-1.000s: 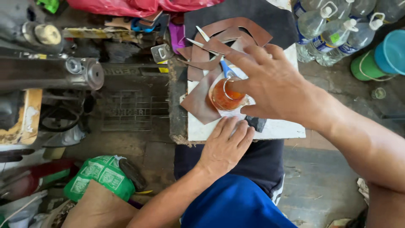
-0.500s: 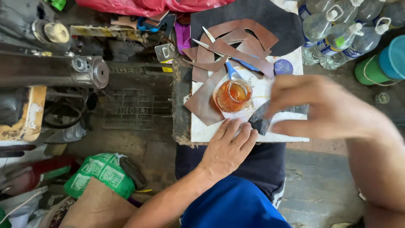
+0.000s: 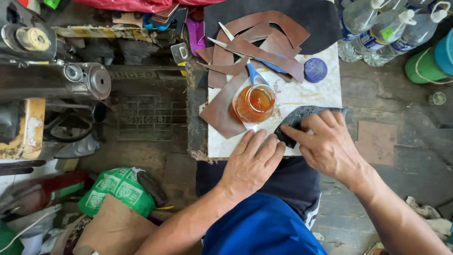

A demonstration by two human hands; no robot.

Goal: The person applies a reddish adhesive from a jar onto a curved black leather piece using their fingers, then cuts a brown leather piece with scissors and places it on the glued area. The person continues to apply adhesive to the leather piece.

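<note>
Three plastic bottles (image 3: 377,28), one glue jar (image 3: 255,103), one purple lid (image 3: 315,70).

Even daylight, soft shadows, sharp, slight edge distortion

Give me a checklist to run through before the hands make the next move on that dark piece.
1. Right hand has the dark piece pinned under its fingers: ok.
2. Left hand lies flat on the white board, steadying it: ok.
3. Open jar of amber glue stands upright: ok.
4. Jar clear of both hands: not ok, it sits close above the left fingertips.
5. Blue-handled tool rests in the jar: ok.
6. Underside of the dark piece coated: cannot tell.
</note>
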